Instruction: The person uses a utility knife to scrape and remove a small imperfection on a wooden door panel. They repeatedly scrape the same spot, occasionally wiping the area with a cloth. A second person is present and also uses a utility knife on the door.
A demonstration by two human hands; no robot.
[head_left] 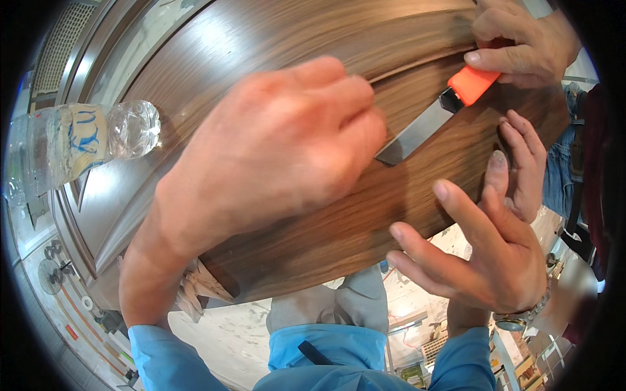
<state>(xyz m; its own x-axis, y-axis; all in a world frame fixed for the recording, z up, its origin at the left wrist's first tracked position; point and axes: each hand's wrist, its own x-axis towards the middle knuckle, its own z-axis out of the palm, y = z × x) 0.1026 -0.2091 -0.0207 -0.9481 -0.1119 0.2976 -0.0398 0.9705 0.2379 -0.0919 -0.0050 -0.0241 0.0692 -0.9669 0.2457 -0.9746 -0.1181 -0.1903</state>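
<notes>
1. Left hand presses, fingers curled together, on the wood panel mid-scene, empty.
2. Right hand, fingers apart, rests at the panel's near right edge.
3. Another person's hand holds a scraper far right.
4. Bottle left.

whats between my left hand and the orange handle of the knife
In the head view, the knife's bare metal blade spans from left hand to orange handle, over the wood panel.

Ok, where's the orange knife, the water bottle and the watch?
orange knife (472, 83), head view, on its orange handle.
water bottle (65, 146), head view, on the middle of its labelled side.
watch (521, 317), head view, on the metal band at the right wrist.
</notes>
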